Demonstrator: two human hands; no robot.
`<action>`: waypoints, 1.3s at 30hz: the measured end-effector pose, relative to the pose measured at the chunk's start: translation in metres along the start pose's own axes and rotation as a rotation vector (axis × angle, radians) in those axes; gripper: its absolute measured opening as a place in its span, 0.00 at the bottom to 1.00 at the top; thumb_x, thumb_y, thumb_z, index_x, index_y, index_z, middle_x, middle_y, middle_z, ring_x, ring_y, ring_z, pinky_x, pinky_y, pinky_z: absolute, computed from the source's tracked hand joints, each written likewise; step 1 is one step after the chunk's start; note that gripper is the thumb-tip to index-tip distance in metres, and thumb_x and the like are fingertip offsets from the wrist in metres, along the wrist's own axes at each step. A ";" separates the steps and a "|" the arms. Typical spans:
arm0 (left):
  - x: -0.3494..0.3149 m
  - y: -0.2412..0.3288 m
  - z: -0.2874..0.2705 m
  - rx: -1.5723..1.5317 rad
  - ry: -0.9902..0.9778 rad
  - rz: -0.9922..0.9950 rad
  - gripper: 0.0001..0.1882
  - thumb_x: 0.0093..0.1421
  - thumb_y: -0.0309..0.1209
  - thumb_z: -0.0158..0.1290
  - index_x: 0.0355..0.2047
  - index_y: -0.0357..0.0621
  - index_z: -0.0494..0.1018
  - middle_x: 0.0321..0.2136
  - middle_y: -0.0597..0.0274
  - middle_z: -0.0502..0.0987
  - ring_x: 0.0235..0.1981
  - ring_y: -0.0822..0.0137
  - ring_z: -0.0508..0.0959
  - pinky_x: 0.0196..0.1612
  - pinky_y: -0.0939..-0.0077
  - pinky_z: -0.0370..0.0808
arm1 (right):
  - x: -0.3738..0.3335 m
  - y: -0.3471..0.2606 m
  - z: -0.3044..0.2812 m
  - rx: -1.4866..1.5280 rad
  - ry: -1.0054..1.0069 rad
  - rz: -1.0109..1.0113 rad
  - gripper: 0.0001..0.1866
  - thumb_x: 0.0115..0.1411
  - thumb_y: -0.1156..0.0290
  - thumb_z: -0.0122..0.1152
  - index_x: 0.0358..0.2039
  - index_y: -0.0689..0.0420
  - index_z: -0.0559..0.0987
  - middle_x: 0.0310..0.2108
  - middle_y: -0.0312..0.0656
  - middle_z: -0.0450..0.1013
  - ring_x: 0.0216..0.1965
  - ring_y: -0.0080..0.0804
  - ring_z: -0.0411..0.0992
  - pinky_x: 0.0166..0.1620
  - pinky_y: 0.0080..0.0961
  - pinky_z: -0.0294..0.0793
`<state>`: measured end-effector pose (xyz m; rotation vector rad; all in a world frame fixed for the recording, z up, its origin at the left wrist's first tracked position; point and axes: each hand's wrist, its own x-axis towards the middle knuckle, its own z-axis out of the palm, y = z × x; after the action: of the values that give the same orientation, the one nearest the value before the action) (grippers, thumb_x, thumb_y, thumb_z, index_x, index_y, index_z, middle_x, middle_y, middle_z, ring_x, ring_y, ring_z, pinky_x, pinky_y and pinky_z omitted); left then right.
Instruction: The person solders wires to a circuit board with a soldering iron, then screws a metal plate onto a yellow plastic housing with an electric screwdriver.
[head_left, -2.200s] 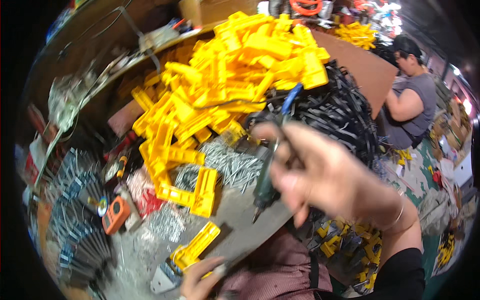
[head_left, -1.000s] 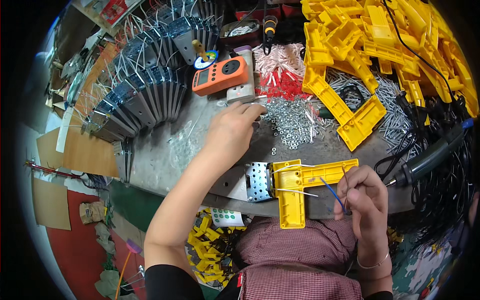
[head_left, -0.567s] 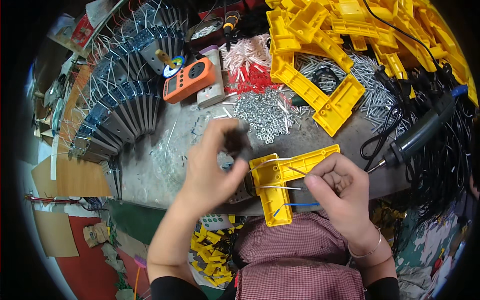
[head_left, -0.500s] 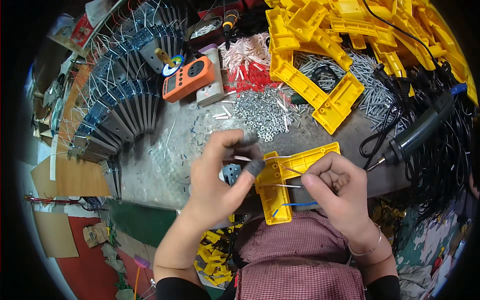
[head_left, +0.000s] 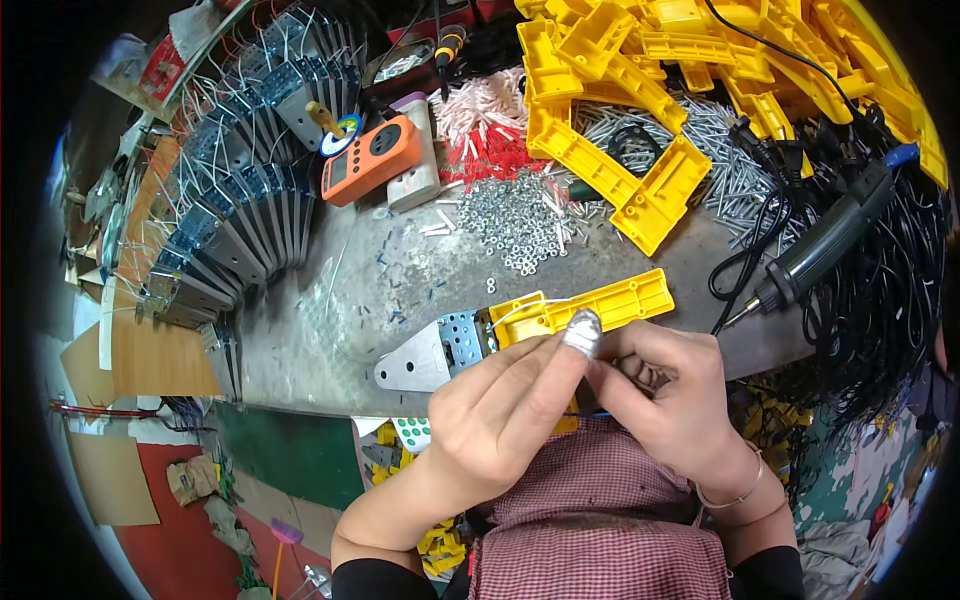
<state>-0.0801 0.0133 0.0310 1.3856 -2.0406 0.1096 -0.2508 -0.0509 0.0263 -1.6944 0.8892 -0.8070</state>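
Note:
My left hand (head_left: 510,405) is closed, its grey-wrapped thumb tip meeting the fingertips of my right hand (head_left: 668,385). Those right fingers are pinched on a thin wire, whose end is now hidden between the hands. What the left fingers grip is also hidden. Beneath them lies a T-shaped yellow plastic housing (head_left: 610,303), its near part covered by my hands. A white wire (head_left: 540,303) runs over the housing. At its left end sits a blue-grey perforated block (head_left: 460,338) joined to a tapered grey metal plate (head_left: 408,367).
Hex nuts (head_left: 515,220), screws (head_left: 745,180), pale sleeves (head_left: 480,105) and yellow housings (head_left: 665,185) are heaped at the back. An orange meter (head_left: 370,160) stands left of the nuts. A dark electric screwdriver (head_left: 830,240) and black cables lie right; assembled plates (head_left: 235,220) curve along the left.
My left hand has moved right and down to meet my right hand, its fingers closing. The metal plate, mostly hidden before, now shows to the left of the housing.

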 end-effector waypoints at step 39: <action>-0.008 -0.003 -0.010 -0.591 -0.135 -0.328 0.27 0.46 0.11 0.52 0.48 0.35 0.66 0.40 0.51 0.78 0.37 0.61 0.82 0.45 0.67 0.78 | 0.008 0.008 -0.010 0.105 -0.387 0.108 0.14 0.56 0.69 0.67 0.35 0.65 0.74 0.22 0.41 0.74 0.23 0.18 0.70 0.27 0.20 0.69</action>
<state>-0.0708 0.0225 0.0335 1.3319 -1.7131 -0.6880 -0.2562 -0.0644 0.0217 -1.6217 0.6524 -0.4240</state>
